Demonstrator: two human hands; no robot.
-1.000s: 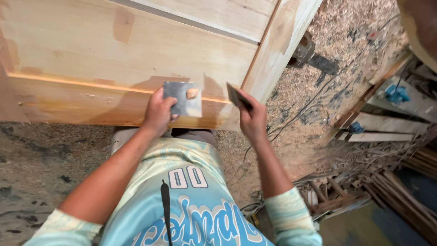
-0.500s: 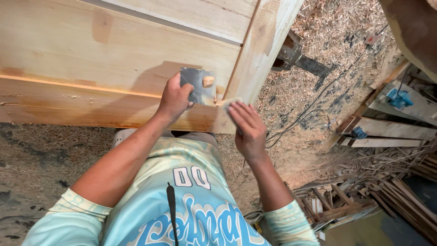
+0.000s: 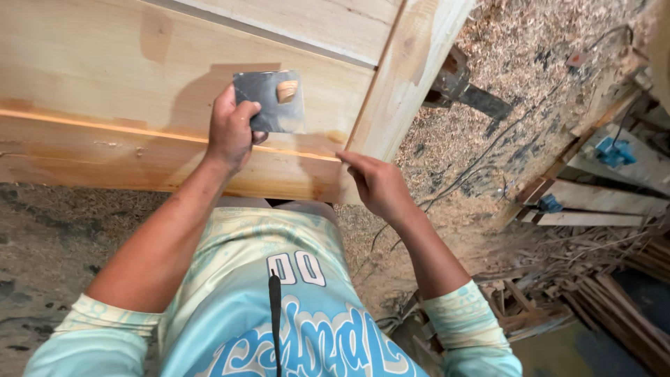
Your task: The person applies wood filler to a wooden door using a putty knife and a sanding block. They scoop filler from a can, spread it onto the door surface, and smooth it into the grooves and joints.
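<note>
The left hand (image 3: 230, 132) pinches a grey plate (image 3: 271, 102) by its corner, held flat above the wooden panel (image 3: 105, 91) so its dab of putty (image 3: 287, 91) stays put. The right hand (image 3: 377, 185), fingers together and empty, presses fingertips on the panel's front edge near the upright rail (image 3: 412, 70), as if smoothing filler there.

A woodworking shop, by every sign: a large pale timber panel (image 3: 174, 91) with a framing rail fills the upper left; sawdust and shavings (image 3: 516, 77) blanket the ground; loose planks and offcuts (image 3: 600, 209) pile up at the right; a dark cable (image 3: 481, 157) trails across the litter.
</note>
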